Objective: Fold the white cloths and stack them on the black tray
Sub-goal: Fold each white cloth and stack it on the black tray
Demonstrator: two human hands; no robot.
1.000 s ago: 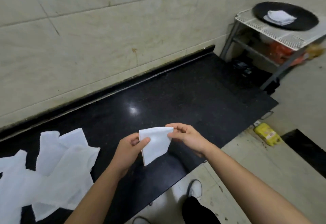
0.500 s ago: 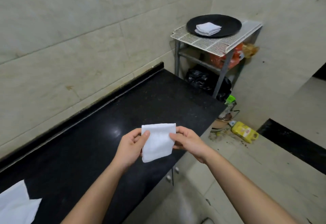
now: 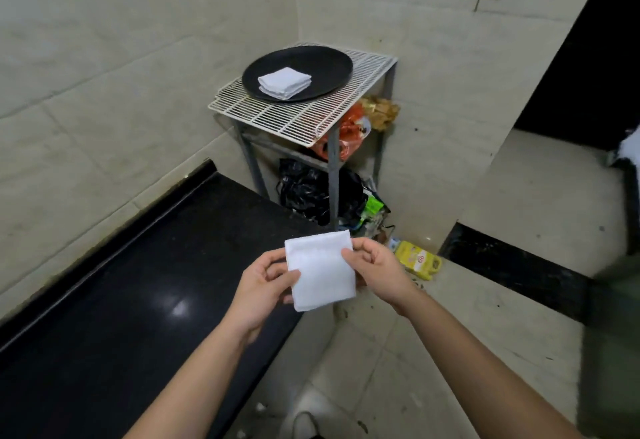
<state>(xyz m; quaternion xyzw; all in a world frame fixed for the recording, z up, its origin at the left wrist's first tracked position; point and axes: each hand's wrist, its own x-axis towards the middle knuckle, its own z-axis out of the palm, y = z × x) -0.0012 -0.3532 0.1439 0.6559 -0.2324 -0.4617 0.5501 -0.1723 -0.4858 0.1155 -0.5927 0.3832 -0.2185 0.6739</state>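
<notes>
1. Pale tiled walls meeting in a corner at 12 o'clock; black glossy tabletop (image 3: 145, 286) running from 9 o'clock down to 7 o'clock.
2. At 12 o'clock, on a white wire rack (image 3: 311, 116), black tray (image 3: 322, 68) carrying a stack of folded cloths (image 3: 284, 82), lying left of the tray's middle.
3. Under the rack: black bag (image 3: 304, 193) and orange wrapper (image 3: 349, 134); yellow bottle (image 3: 417, 260) on the floor at 2 o'clock from the hands.
4. Centre frame, in the air over the tabletop's right edge: folded white cloth (image 3: 320, 274), roughly square, tilted slightly, well apart from the tray.
5. Left hand (image 3: 263, 286) pinching the cloth's left edge, thumb on the near face, fingers behind; grip closed on the fabric.
6. Right hand (image 3: 377, 272) pinching the cloth's upper right edge between thumb and fingertips; grip likewise closed on it.
7. Both forearms bare, reaching up from 5 and 7 o'clock.
</notes>
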